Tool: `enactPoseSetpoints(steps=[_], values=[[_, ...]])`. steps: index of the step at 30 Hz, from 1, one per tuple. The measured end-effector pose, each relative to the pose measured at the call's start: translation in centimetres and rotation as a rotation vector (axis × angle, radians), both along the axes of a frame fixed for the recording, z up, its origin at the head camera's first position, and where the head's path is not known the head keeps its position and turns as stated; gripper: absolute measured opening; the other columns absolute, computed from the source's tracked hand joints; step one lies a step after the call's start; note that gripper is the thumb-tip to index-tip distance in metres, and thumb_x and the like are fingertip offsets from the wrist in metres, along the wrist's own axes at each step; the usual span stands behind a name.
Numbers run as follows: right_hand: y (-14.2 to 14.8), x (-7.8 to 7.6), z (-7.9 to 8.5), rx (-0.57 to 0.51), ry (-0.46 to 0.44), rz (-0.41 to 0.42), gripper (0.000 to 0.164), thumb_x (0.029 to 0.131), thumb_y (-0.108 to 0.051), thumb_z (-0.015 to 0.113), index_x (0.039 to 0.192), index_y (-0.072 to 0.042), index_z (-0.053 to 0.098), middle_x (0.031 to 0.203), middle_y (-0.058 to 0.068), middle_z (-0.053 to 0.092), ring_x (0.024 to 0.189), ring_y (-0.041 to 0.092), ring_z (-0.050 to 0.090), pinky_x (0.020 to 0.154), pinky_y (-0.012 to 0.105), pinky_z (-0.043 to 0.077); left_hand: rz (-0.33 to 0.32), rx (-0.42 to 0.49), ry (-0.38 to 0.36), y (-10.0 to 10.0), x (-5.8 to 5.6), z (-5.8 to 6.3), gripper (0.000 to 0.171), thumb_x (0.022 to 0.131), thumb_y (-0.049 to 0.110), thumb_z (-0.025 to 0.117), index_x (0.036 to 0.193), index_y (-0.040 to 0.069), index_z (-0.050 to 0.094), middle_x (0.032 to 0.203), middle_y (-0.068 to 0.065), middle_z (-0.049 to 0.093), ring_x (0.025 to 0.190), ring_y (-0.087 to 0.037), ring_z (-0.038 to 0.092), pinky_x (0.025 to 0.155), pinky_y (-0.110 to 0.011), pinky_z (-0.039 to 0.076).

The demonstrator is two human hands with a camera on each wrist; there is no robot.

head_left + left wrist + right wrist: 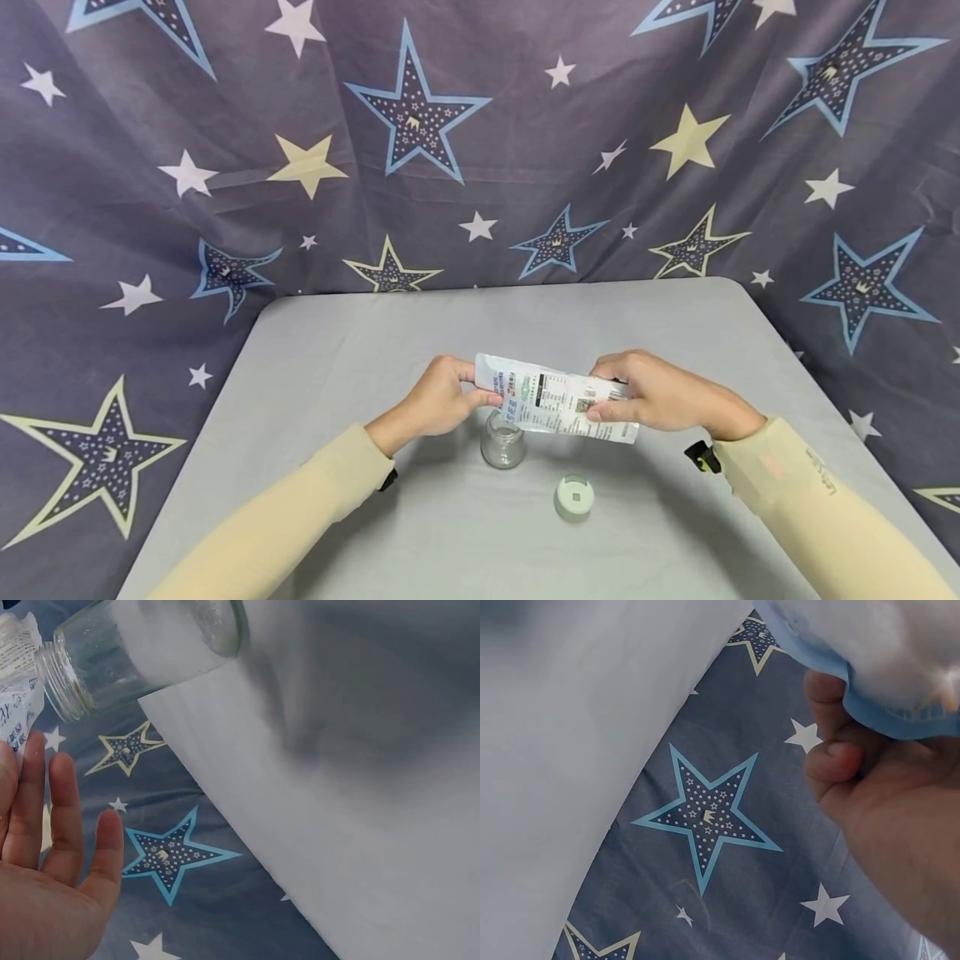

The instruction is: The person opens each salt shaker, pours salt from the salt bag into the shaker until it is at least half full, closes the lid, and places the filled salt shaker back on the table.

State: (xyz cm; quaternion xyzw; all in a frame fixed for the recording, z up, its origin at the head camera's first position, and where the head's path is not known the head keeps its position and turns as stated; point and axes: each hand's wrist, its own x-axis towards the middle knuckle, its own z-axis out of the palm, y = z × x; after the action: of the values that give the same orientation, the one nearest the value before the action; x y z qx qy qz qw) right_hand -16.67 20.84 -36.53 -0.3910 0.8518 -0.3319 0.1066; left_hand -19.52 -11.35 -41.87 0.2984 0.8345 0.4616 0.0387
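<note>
A white printed pouch is held tilted between both hands, its left end lower corner over a clear glass jar. My left hand pinches the pouch's left end between thumb and fingers; in the left wrist view the other fingers extend past it. My right hand grips the right end, thumb on the printed face. The jar stands upright and uncapped, its threaded mouth right by the pouch in the left wrist view. In the right wrist view the pouch's blue edge lies against curled fingers.
A round pale green lid lies on the grey-covered table, to the right of and nearer than the jar. Behind and beside the table hangs a dark star-patterned cloth.
</note>
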Motion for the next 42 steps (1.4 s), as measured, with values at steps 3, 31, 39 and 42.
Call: enactPoseSetpoints(steps=[3,31,39,42], values=[[0.0,0.0,0.2,0.005,-0.015,-0.003,0.012,0.094,-0.023,0.076,0.097,-0.012,0.074,0.094,-0.01,0.069,0.085,0.008,0.066,0.077,0.029,0.055,0.004,0.0,0.007,-0.2,-0.1,-0.2,0.007,0.082,0.01,0.086,0.089,0.01,0.082,0.086,0.005,0.078,0.089,-0.013,0.073,0.088,-0.047,0.057],[-0.8,-0.2,1.3,0.082,0.039,-0.053,0.011,0.091,-0.025,0.078,0.091,-0.017,0.071,0.089,-0.009,0.068,0.075,0.006,0.062,0.068,0.028,0.053,-0.009,0.015,-0.015,-0.2,-0.3,-0.7,0.011,0.083,0.009,0.084,0.094,0.01,0.082,0.091,0.003,0.079,0.092,-0.015,0.074,0.091,-0.044,0.056],[-1.0,0.0,1.6,0.109,0.059,-0.07,0.012,0.091,-0.026,0.079,0.09,-0.017,0.071,0.087,-0.01,0.067,0.074,0.005,0.06,0.066,0.027,0.052,-0.01,0.009,0.012,-0.3,-0.3,-1.0,0.012,0.083,0.009,0.085,0.094,0.011,0.083,0.091,0.005,0.079,0.091,-0.011,0.073,0.091,-0.038,0.056],[-1.1,0.0,1.7,0.113,0.06,-0.072,0.011,0.091,-0.027,0.078,0.09,-0.018,0.071,0.087,-0.01,0.067,0.072,0.005,0.06,0.065,0.027,0.051,-0.013,0.013,0.01,-0.3,-0.3,-1.0,0.012,0.083,0.009,0.084,0.095,0.011,0.082,0.091,0.004,0.079,0.091,-0.012,0.074,0.091,-0.039,0.056]])
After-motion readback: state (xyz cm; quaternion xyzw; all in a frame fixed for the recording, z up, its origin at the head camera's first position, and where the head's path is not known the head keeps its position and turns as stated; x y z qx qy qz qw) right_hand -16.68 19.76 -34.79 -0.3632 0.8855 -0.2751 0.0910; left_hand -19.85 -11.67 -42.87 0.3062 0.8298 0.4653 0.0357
